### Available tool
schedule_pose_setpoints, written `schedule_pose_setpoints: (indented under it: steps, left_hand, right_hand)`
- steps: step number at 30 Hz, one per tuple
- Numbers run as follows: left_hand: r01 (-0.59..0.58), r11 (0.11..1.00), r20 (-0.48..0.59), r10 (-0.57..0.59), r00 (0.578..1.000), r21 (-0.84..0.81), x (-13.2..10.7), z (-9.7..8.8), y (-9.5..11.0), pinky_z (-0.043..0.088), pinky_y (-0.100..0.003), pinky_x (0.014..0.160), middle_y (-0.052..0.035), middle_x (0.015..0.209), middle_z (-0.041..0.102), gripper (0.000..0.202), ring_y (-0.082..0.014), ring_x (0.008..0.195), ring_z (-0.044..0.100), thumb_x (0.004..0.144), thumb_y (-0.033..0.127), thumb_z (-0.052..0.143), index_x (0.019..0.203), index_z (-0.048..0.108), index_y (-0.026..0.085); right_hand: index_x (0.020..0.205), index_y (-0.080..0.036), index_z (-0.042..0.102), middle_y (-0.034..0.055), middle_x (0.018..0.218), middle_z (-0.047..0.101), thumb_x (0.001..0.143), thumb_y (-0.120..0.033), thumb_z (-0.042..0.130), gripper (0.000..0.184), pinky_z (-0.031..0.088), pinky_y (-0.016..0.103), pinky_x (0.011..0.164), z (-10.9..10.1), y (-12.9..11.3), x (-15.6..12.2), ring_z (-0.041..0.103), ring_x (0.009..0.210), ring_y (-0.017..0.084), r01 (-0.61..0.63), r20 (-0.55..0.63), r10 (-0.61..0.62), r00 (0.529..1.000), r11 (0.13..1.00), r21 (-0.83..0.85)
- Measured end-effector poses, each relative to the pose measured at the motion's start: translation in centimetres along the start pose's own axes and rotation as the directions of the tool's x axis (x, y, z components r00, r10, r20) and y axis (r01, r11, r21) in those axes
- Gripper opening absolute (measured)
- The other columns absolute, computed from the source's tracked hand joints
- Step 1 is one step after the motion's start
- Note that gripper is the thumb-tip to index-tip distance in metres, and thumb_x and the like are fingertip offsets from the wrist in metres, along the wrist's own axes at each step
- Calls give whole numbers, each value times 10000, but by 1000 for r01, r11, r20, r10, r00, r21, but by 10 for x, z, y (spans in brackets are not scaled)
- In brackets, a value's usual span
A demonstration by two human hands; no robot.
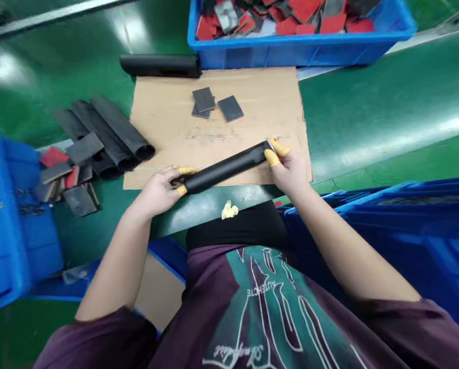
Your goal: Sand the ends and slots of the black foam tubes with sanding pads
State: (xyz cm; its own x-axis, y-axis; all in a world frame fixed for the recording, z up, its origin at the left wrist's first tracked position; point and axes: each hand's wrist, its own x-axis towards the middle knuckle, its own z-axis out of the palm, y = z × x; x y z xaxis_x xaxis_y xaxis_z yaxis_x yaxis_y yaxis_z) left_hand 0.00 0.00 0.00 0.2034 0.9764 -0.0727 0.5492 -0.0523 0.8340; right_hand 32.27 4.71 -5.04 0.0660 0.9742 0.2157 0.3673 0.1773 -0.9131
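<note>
Left hand (161,191) and right hand (291,170) clasp a smooth black tube (227,167) over flat cardboard (164,115).

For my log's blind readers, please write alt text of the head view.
The left hand and right hand, in yellow finger covers, hold a black tube by its ends over a cardboard sheet. Three dark squares lie beyond it; more black tubes and loose pieces lie left, and a blue bin of red and dark pieces stands behind.

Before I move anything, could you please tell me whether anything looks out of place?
The crumpled yellow scrap at the bench's near edge looks odd, lying apart from everything else. At left, the loose pads are jumbled, one resting across the tubes.
</note>
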Motion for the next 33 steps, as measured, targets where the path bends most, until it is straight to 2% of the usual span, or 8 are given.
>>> schedule_pose_setpoints:
  steps: [4, 10, 15, 19, 23, 26, 29, 33]
  left_hand:
    - [8, 984, -15, -11, 1000, -179, 3, 8, 6, 573, -354, 868, -86, 966, 771, 342, -241, 920, 700, 651, 318, 743, 957, 796, 176]
    - [-45, 937, 131, 96, 987, -348, 16, 29, 41, 571, -393, 921, -100, 981, 794, 377, -308, 1015, 722, 623, 236, 678, 981, 772, 164]
    - [-86, 916, 10, 98, 995, -391, 41, 57, 63, 542, -395, 982, -56, 1000, 795, 552, -269, 1011, 718, 501, 172, 462, 968, 756, 165]
    - [-121, 856, -37, 118, 992, -502, 61, 70, 61, 537, -405, 991, -32, 925, 791, 538, -259, 981, 719, 455, 199, 423, 889, 740, 179]
    - [-81, 829, -76, 47, 996, -553, 63, 77, 48, 541, -386, 955, -17, 826, 763, 371, -242, 912, 716, 487, 182, 481, 781, 706, 189]
    - [-37, 803, -112, -37, 993, -594, 58, 83, 42, 554, -355, 904, 4, 775, 738, 329, -219, 856, 700, 512, 160, 520, 779, 709, 196]
    - [-14, 750, -121, -88, 989, -662, 54, 84, 44, 552, -333, 897, 23, 751, 720, 346, -209, 860, 690, 524, 130, 518, 795, 719, 206]
    - [44, 765, -101, -141, 985, -642, 54, 79, 50, 529, -285, 753, 41, 640, 641, 308, -164, 700, 619, 480, 54, 473, 668, 675, 188]
  right_hand:
    - [1234, -161, 741, 107, 1289, 728, 869, -439, 646, 469, 394, 508, 1214, -5, 0, 0, 633, 1298, 294, -11, 28, 11, 1000, 1000, -16]
    - [1201, -199, 762, 67, 1181, 774, 839, -325, 669, 395, 522, 499, 1104, -22, -17, 22, 708, 1173, 297, -45, 57, 55, 997, 985, -164]
    - [1222, -145, 749, 104, 1190, 767, 831, -293, 662, 427, 547, 490, 1068, -33, -18, 45, 708, 1170, 317, -59, -23, 54, 998, 961, -272]
    - [1240, -169, 742, 102, 1188, 770, 892, -336, 566, 424, 549, 509, 1050, -37, -4, 54, 685, 1209, 327, -49, -55, 34, 998, 954, -296]
    - [1332, -205, 688, 87, 1175, 774, 941, -375, 503, 465, 560, 523, 1026, -16, -18, 30, 710, 1146, 317, -66, -38, 56, 998, 932, -355]
    - [1435, -195, 606, 106, 1242, 748, 975, -374, 460, 514, 616, 453, 932, 18, -55, -13, 756, 982, 273, 23, 128, 20, 992, 945, -326]
    - [1416, -202, 630, 119, 1065, 797, 978, -412, 473, 512, 641, 429, 793, 38, -83, -42, 761, 785, 266, 155, 303, -46, 952, 926, -345]
    - [1350, -227, 686, 83, 1076, 800, 943, -368, 532, 457, 636, 421, 823, 15, -66, -4, 764, 814, 256, 148, 266, -40, 963, 905, -400]
